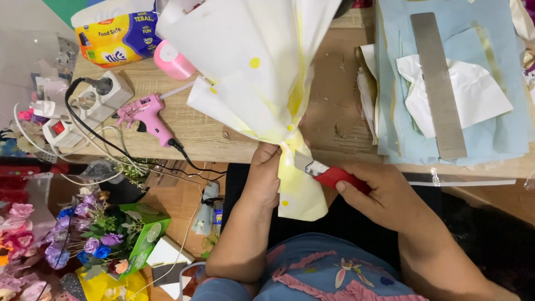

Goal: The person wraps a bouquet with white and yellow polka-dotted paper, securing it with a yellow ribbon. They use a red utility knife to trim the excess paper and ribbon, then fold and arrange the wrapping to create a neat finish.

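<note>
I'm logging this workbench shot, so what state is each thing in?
Left hand: gripping the bouquet wrap's gathered neck.
Right hand: closed on the red cutter.
Red cutter: blade out, tip at the neck.
Bouquet wrap: white-yellow paper, flared open above, bunched below.
Pink glue gun: lying on the table, cord attached.
Power strip: black plug inserted.
Metal ruler: flat on blue paper sheets.
Pink ribbon roll: on table, partly hidden.

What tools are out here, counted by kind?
Red-handled cutter, in the right hand: 1
Pink glue gun: 1
Metal ruler: 1
Pink tape roll: 1
Total: 4
The left hand grips the wrapped paper bouquet.
</note>
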